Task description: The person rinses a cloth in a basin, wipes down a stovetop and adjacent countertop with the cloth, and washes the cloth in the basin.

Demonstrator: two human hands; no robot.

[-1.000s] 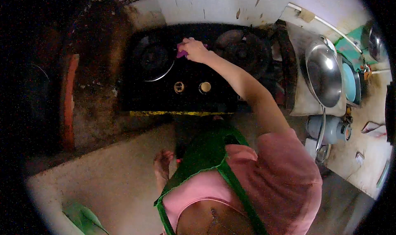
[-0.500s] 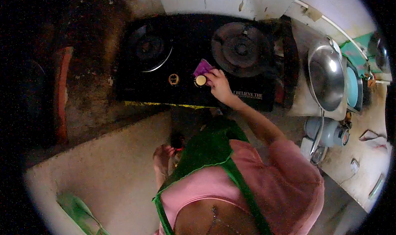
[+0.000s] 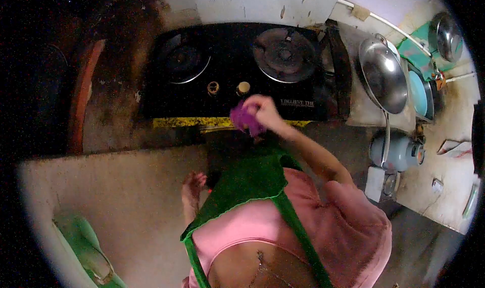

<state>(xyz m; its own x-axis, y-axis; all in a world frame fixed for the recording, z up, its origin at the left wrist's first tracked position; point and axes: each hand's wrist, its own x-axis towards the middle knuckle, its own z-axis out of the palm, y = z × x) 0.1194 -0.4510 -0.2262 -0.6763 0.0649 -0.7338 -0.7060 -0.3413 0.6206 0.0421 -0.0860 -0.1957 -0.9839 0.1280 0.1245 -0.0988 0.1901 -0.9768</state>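
My right hand (image 3: pixel 263 111) is closed on a crumpled purple cloth (image 3: pixel 245 119), held just off the front edge of a black two-burner gas stove (image 3: pixel 227 60). Behind the cloth stands the right stove knob (image 3: pixel 243 88), pale on top. The left knob (image 3: pixel 213 88) has a dark top with a gold rim. My left hand (image 3: pixel 193 184) hangs low beside the green apron (image 3: pixel 237 192), fingers loosely bent and nothing visible in them. Part of that hand is dim.
A steel wok (image 3: pixel 384 73) leans to the right of the stove, close to a blue basin (image 3: pixel 419 93). Below it stands a grey gas cylinder (image 3: pixel 394 149). A pale board (image 3: pixel 116 187) lies at the left, with a green object (image 3: pixel 83 237) at its corner.
My right hand has drawn the purple cloth away from the right knob, toward my body and past the stove's front edge. The view has shifted slightly.
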